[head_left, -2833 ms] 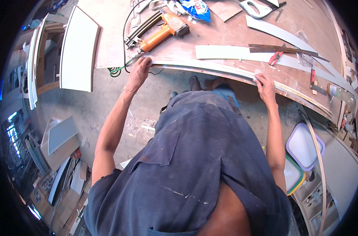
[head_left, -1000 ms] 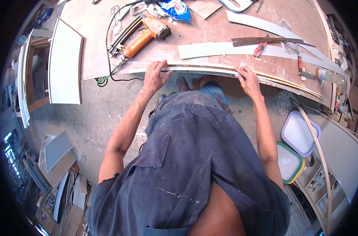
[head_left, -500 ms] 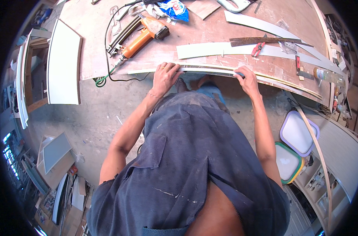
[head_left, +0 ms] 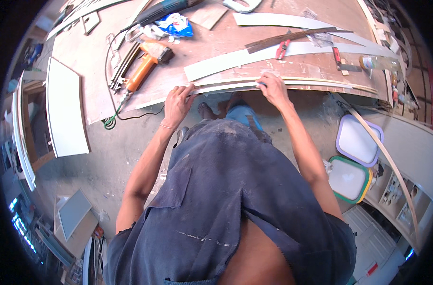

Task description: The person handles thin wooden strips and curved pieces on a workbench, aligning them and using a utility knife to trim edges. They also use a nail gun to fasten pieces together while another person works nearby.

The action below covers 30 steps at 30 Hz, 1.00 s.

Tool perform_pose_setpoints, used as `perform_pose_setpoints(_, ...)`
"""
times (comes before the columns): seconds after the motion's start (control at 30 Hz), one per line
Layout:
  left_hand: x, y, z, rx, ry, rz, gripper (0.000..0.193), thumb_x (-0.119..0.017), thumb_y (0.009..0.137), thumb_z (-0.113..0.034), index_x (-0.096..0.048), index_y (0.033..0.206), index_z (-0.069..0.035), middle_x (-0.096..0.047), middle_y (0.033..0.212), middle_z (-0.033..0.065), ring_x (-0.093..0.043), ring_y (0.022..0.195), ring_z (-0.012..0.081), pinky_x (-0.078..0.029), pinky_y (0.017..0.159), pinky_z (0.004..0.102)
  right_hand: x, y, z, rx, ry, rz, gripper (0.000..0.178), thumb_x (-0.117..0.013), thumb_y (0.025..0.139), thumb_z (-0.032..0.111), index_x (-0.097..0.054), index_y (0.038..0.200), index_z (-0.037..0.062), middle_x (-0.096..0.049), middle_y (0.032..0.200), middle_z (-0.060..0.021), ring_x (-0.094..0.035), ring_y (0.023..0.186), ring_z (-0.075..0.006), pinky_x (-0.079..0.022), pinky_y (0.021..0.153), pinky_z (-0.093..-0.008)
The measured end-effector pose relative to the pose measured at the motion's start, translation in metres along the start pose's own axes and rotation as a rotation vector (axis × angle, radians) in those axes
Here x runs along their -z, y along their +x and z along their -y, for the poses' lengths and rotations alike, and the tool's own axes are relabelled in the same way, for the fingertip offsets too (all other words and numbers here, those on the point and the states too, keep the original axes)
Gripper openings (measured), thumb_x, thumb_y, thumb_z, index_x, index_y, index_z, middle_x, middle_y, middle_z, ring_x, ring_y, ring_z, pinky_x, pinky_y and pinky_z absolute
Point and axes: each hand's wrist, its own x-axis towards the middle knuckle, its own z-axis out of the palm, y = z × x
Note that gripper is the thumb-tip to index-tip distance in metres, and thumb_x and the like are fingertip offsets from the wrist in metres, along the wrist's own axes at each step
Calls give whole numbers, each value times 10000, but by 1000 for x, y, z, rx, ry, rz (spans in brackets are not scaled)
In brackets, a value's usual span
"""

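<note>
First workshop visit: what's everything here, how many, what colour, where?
Bench: one, brown, top
Thin strips: several, pale, bench's near edge
Nailer: one, orange, left
Power tool: one, blue, top
Packet: one, blue, top
Curved strips: two, white, right
Slat: one, brown, right
Pliers: one, red, right
Bottle: one, clear, right
Panel: one, white, left
Trays: several, white, right
Clutter: uncountable, mixed, edges
Shirt: one, dark, centre
Left hand: one, bare, on strips
Right hand: one, bare, on strips

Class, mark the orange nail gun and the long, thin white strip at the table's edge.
Orange nail gun (head_left: pixel 140 74): head view, on its handle.
Long, thin white strip (head_left: pixel 227 87): head view, middle stretch.
</note>
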Motion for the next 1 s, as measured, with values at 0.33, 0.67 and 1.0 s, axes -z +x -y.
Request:
perform_pose_setpoints(0.33,-65,57,-122,-135,-189,46,400,-717,866,-200,-636,1231,-58,-663,1115,140,-615,1052,329,-509,917,405,2,0,-6,43,-17,20,146,-712,832,147,-743,953,72,-676,964,-88,-641,982,-309,-492,844,-456)
perform_pose_setpoints(0.67,-92,77,-146,79,-7,81,168,-722,844,-196,-754,977,-98,-728,937,47,-650,906,270,-556,777,374,15,-11,-57,276,28,-96,130,-717,837,191,-751,919,96,-687,988,-79,-633,954,-265,-499,899,-386)
perform_pose_setpoints(1.0,-98,82,-177,271,104,205,228,-685,870,-157,-694,1089,-97,-724,1033,106,-679,972,311,-552,824,412,73,-37,-170,264,242,-77,162,-743,818,157,-772,961,86,-734,932,-84,-647,928,-300,-530,827,-412)
